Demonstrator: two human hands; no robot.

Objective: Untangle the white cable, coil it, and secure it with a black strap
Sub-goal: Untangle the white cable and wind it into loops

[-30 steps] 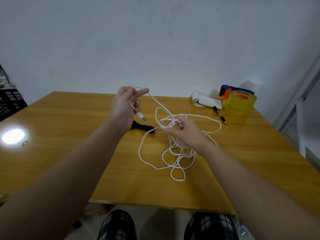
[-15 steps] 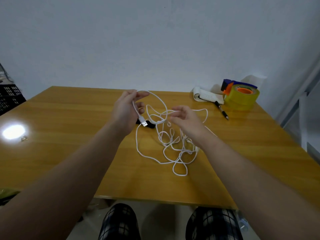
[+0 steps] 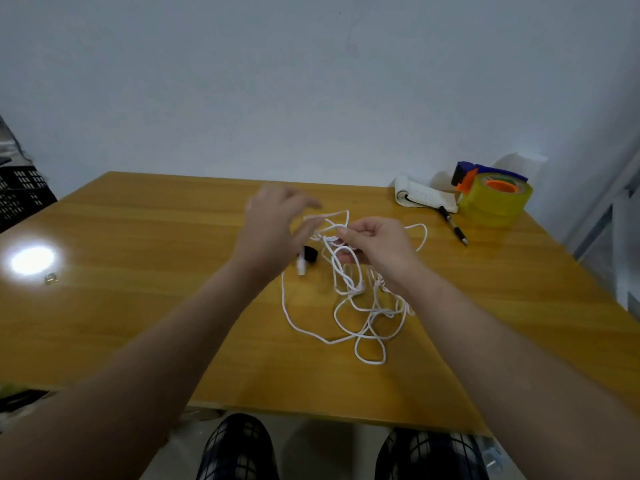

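The white cable [image 3: 360, 320] lies in a loose tangle on the wooden table [image 3: 156, 271], its upper loops lifted. My right hand [image 3: 381, 247] pinches those raised loops at the top of the tangle. My left hand [image 3: 273, 230] is blurred just left of it, fingers spread toward the same loops; whether it grips any cable is unclear. The cable's white USB plug [image 3: 302, 266] shows just below the left hand, next to the black strap [image 3: 310, 254], which the hand partly hides.
At the far right corner sit a yellow tape roll in a blue and orange dispenser [image 3: 495, 199], a white notepad [image 3: 422, 197] and a black pen [image 3: 453, 230]. A small metal piece [image 3: 51, 278] lies at the left beside a light glare. The wall runs behind the table.
My left hand has moved right and down toward the tangle, fingers opening, the plug dropping lower near the strap. My right hand has shifted slightly, still pinching the loops.
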